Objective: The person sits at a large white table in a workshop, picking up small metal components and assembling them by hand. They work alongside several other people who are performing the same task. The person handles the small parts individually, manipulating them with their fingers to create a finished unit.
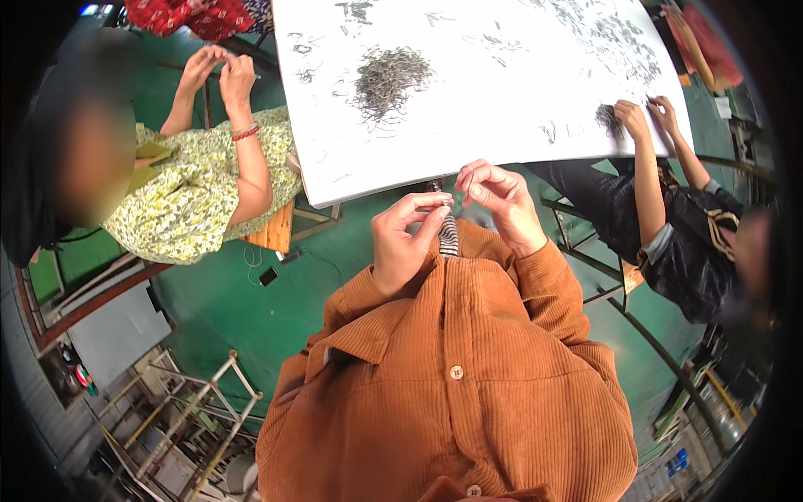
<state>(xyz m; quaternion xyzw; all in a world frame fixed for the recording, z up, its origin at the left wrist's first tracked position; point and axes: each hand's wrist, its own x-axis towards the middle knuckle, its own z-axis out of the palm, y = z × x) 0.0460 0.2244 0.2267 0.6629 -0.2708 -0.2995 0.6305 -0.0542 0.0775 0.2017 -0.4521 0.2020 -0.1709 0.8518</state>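
Just off the near edge of a white table [493,125], both my hands are raised close together in front of my body. My left hand [408,238] is closed in a pinch, thumb against the fingers. Beside it, my right hand [506,205] also pinches with thumb and forefinger. A tiny pale or shiny bit seems to show between the two sets of fingertips, too small to name. Beyond them on the tabletop lies a tangled pile of thin dark curved pieces [393,79], with single ones scattered around it.
A person in a patterned yellow-green top [192,197] works at the left, hands raised. Another in dark clothes [690,268] handles a small dark pile [611,121] at the right. More dark pieces [611,42] spread at the far right. Metal frames [180,410] stand lower left.
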